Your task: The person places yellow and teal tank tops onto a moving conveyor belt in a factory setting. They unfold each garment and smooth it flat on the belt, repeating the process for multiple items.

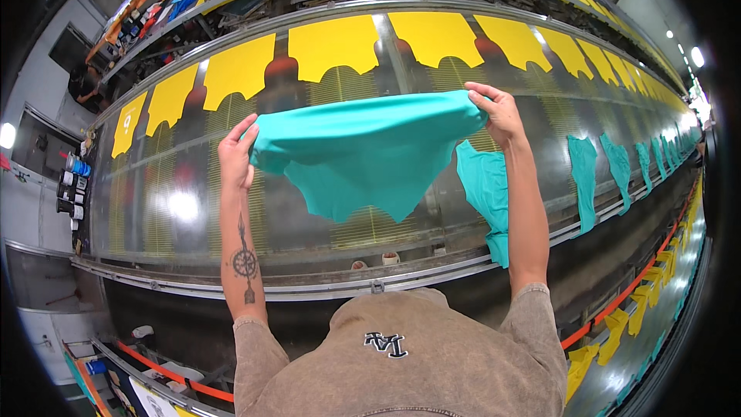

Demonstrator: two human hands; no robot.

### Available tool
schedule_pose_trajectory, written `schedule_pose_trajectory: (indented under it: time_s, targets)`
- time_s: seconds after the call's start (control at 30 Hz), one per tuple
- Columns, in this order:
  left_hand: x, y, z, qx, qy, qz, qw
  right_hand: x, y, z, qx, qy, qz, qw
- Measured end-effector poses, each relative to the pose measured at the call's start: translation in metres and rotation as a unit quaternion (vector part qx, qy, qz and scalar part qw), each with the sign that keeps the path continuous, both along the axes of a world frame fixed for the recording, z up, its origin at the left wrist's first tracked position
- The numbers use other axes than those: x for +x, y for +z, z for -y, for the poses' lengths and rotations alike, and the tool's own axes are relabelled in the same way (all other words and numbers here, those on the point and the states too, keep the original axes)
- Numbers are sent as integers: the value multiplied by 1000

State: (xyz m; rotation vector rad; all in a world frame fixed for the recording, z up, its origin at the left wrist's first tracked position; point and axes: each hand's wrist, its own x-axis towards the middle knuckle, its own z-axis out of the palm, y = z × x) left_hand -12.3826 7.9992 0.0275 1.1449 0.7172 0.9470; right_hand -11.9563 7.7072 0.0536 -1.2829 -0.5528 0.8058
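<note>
A turquoise fabric garment panel (365, 156) is stretched between my two raised hands, its cut lower edge hanging above the long printing table (185, 243). My left hand (237, 153) pinches its left upper corner between thumb and fingers. At the opposite upper corner, my right hand (499, 111) grips the cloth the same way. Another turquoise piece (483, 185) lies on the table beside my right forearm, partly hidden by it and drooping over the near rail. Yellow garment panels (333, 46) lie flat along the table's far side.
More turquoise pieces (582, 179) lie along the near edge to the right. A metal rail (347, 289) borders the table in front of me. Ink containers (72, 194) stand at the left end, with a person (87, 90) beyond. Frames fill a shelf behind; an orange-red strip (631, 284) runs at lower right.
</note>
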Motion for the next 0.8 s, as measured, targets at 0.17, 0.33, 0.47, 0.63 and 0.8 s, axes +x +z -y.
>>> schedule_pose_trajectory:
  time_s: [0.17, 0.33, 0.47, 0.63, 0.8]
  targets:
    - [40, -3, -45, -1, 39, -22, 999, 36, -13, -35, -6, 16, -19, 1000]
    - [35, 6, -87, 12, -72, -10, 997, 41, 14, -59, 5, 23, -8, 1000]
    - [30, 20, -85, 46, -95, 23, 994, 37, 23, -56, 24, 18, 10, 999]
    - [26, 29, -41, 44, -55, -29, 997, 15, 3, -30, 64, 22, 105, 992]
    - [-15, -10, -4, 45, -69, -5, 997, -34, -25, 7, 6, -52, 170, 984]
